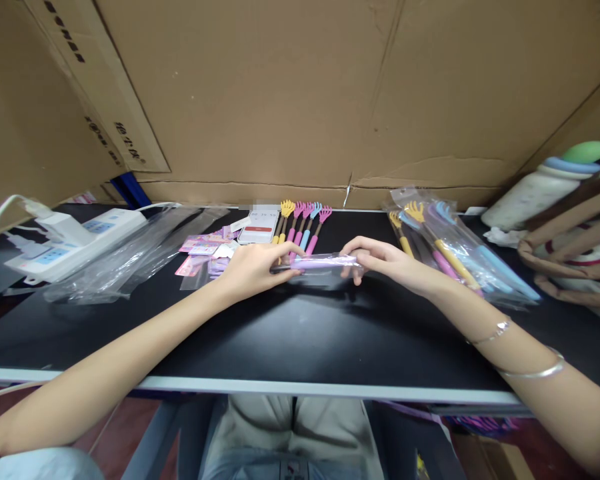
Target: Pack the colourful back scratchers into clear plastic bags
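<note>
My left hand [253,268] and my right hand [380,261] hold the two ends of a clear plastic sleeve [320,267] with a purple-handled back scratcher inside, just above the black table [300,333]. Behind the hands lies a row of loose back scratchers [303,223] with yellow, pink and blue claw heads. Bagged back scratchers [445,250] are piled to the right of my right hand. Silver bangles circle my right forearm.
Empty clear sleeves [130,250] and small pink cards [205,252] lie at the left, with a white power strip [75,240] beyond them. A phone [259,227] sits by the loose scratchers. Cardboard walls [300,93] stand behind. A bottle [540,190] and bag [575,253] occupy the right.
</note>
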`<state>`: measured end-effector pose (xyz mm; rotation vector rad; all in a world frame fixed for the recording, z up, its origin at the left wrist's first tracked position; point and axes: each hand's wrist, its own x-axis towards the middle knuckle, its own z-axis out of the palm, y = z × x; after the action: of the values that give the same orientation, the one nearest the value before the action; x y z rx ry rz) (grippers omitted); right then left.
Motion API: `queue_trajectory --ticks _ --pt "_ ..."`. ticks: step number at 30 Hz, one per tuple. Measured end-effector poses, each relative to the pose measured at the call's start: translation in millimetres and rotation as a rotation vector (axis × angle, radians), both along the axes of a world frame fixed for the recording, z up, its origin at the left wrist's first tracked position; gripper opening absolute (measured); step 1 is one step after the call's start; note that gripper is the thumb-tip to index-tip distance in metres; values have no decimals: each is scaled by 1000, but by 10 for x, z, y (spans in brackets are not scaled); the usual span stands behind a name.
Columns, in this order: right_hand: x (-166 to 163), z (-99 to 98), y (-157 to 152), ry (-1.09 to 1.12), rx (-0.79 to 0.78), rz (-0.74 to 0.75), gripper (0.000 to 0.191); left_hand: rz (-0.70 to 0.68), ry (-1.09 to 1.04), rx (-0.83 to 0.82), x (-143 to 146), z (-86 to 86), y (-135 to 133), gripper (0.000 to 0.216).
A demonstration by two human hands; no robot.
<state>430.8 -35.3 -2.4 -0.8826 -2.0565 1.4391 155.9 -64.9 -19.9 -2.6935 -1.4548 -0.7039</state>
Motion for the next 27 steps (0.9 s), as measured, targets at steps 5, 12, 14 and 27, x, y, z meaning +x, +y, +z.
queue_trajectory --ticks 5,12,14,27 --pt "-4 10 7 -5 35 27 39 9 -19 -6 1 7 -6 26" --pt "-47 2 -10 -18 66 -76 36 10 -29 -15 0 -6 4 26" --pt "-56 -2 -11 -7 87 -110 36 11 -35 -25 1 -2 3 26" --pt "-101 14 -34 11 177 -289 37 -7 -96 -126 -2 59 -16 30"
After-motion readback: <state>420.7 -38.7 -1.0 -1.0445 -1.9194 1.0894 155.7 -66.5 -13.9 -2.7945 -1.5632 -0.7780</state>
